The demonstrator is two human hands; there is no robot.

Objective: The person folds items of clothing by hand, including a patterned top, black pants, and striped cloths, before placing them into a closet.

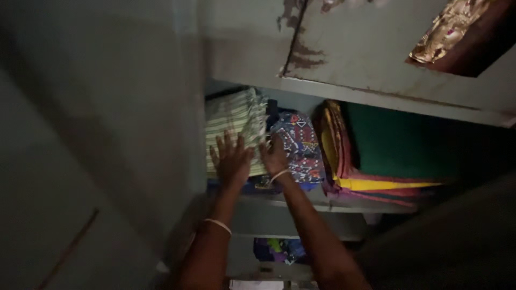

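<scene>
Both forearms reach up into a dim cupboard: left hand (231, 158) flat, fingers spread, on the striped cloth (236, 121); right hand (274, 157) pressed against the patterned bundle (301, 147) just beside it, its fingers too dark to tell. Both stacks sit at the shelf (301, 203) front edge, so an uneven push could likely tip the bundle off or slump it. Further right lies a folded pile (376, 161), green over yellow, untouched.
</scene>
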